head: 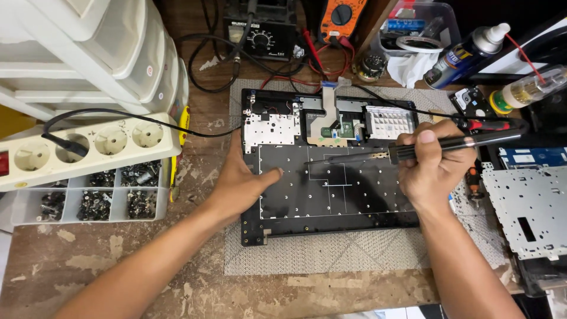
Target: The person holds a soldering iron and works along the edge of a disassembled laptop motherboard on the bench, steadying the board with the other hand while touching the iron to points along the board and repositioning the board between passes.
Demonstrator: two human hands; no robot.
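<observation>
Head view shows the left hand pressing flat, fingers spread, to steady the opened laptop base on the grey mat, while the right hand grips tight a soldering iron, tip resting on the black sheet.

Looks like a small electronics repair workshop, pretty well used too. The worn wooden bench is scuffed and patchy, with a grey work mat in the middle. At the far edge sit a soldering station with a dial and an orange multimeter with red leads. On the left there's a white power strip and a clear divided box of small screws and parts. Far right has a spray can, and a bare metal laptop plate lies near right.
</observation>
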